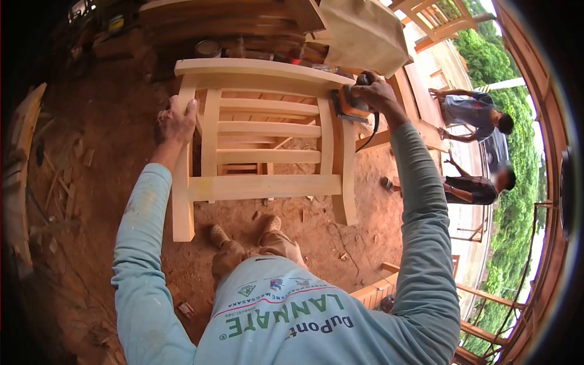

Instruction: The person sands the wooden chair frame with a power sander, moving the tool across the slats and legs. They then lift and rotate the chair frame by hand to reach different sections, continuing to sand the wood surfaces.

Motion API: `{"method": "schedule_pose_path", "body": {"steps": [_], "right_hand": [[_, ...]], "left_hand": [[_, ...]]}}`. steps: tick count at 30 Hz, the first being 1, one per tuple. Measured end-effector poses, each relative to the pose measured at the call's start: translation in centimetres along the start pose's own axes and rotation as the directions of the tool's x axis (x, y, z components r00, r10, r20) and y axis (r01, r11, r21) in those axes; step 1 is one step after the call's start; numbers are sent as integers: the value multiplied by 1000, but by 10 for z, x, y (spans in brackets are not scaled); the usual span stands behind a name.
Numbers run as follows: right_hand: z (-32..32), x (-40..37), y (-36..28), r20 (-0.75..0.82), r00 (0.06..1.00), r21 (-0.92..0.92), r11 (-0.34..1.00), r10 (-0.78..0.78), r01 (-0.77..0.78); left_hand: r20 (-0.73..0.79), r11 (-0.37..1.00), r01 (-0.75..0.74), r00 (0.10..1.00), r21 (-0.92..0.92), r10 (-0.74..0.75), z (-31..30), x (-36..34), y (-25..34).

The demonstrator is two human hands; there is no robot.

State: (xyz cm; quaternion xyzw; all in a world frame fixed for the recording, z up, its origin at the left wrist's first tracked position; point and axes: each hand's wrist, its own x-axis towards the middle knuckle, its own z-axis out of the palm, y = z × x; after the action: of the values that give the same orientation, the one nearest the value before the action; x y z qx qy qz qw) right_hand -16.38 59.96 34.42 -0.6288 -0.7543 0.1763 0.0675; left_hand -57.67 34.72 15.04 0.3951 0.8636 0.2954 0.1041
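Note:
A pale, unpainted wooden frame with several slats [267,187], like part of a chair or bench, stands in front of me. On its left post, my left hand [177,120] is closed around the wood near the upper corner. My right hand [376,91] grips an orange and black power sander [353,104], which rests against the upper right part of the frame. A dark cord [368,143] hangs down from the sander. The sander's underside is hidden, so its exact contact with the wood cannot be made out.
Stacked lumber [213,24] and a can [208,48] lie behind the frame. Wood scraps [61,188] litter the dirt floor at left. Two people, one in a grey-blue shirt [471,114] and one in a dark shirt [474,190], are at the right. A slatted wooden piece [374,293] sits beside me.

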Motion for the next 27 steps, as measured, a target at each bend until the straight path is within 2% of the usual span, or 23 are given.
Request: {"method": "schedule_pose_path", "body": {"steps": [2,5,6,10,13,17,18,21,24,27], "right_hand": [[-3,9,3,51,998,-17,999,31,-30],[-5,4,16,25,999,-30,999,35,-35],[-12,-5,12,75,995,-43,997,59,-56],[-8,7,30,66,998,-148,989,10,0],[-2,5,10,16,999,-28,999,34,-33],[-3,12,-1,38,999,-69,997,-13,15],[1,21,8,16,998,-133,989,-65,67],[8,31,22,-52,997,-167,984,-63,53],[6,33,16,-27,996,-275,959,-84,74],[0,18,-5,26,1000,-151,988,15,-11]], "left_hand": [[-4,1000,-2,1000,-1,2,-1,-2,2],[5,1000,6,1000,-29,-6,-6,-4,6],[-6,999,-14,1000,-40,14,-3,-2,3],[-32,996,-52,998,-68,50,4,1,0],[-59,995,-66,996,-78,62,6,1,-1],[-54,994,-51,997,-93,46,5,1,-1],[-59,995,-56,997,-85,51,3,1,1],[-68,995,-71,996,-76,66,7,0,-1],[-72,994,-80,995,-74,75,9,4,-3],[-55,997,-59,997,-45,57,9,5,-5]]}}
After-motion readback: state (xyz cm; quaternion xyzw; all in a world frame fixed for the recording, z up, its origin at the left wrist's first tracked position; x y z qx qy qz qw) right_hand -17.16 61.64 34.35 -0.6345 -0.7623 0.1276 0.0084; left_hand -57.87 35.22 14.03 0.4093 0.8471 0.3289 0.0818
